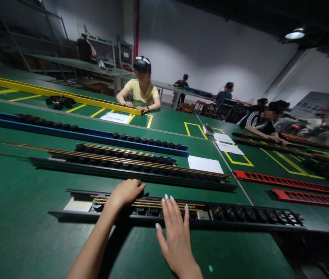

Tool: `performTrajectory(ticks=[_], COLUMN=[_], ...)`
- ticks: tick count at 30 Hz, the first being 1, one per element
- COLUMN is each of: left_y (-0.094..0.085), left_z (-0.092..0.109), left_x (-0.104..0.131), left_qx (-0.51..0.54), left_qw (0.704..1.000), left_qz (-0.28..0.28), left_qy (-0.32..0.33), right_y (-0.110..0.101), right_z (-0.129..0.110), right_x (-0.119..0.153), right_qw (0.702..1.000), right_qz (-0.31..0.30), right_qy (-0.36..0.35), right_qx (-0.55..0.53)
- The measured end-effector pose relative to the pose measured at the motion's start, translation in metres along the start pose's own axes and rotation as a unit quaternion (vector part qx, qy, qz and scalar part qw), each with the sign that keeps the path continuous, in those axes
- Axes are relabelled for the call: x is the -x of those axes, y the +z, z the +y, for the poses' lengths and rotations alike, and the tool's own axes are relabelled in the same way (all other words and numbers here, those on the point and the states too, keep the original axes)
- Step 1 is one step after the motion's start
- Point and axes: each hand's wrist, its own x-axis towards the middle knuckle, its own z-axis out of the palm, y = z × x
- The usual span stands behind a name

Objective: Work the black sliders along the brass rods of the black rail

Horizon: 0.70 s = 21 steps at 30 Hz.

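Tabletop, broad, green and smooth-surfaced (36,240): it filled the foreground, divided by pale lines and marked with yellow tape rectangles (236,162).

Nearest item: a long black channel-shaped tray (216,225), lying lengthwise before the person, below both hands. Contents: thin brass-coloured rods (152,204) along the middle, a cream flat plate (78,205) at the left end, a row of glossy black parts (251,214) at the right.

Left hand (128,190): bent over the tray's far side, fingers curled; whether they gripped anything could not be told. Right hand (176,226): laid across the rods, palm down, fingers straight, thumb spread apart, clamped on nothing.

Beyond, in order: a second black channel (135,177) bearing longer brass-coloured rods; a bright blue channel (94,136) holding dark parts; a long yellow rail (65,94). Right side: two red slotted rails (292,181), roughly parallel. Paper: a blank-looking white sheet (205,164) beside the second channel's far side.

Persons: one in a pale yellow top (142,91), hands on the yellow rail's end; one in a black striped top (253,119), leaning over the table at right.

Room: pale grey wall (196,46), red vertical pipe (137,29), metal shelving (103,46) at left, one lit round lamp (295,34) under a dark ceiling.
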Motion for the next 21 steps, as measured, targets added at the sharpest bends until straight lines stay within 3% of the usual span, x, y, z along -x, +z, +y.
performTrajectory(ticks=[21], left_y=[-0.0011], left_z=[0.0014], left_x=[0.0], left_qx=[0.001], left_qw=[1.0], left_qz=[-0.002], left_qy=[0.0], right_y=[-0.002], right_z=[0.0004], right_x=[0.0001], right_qw=[1.0], right_qz=[-0.004], right_qy=[0.002], right_qx=[-0.005])
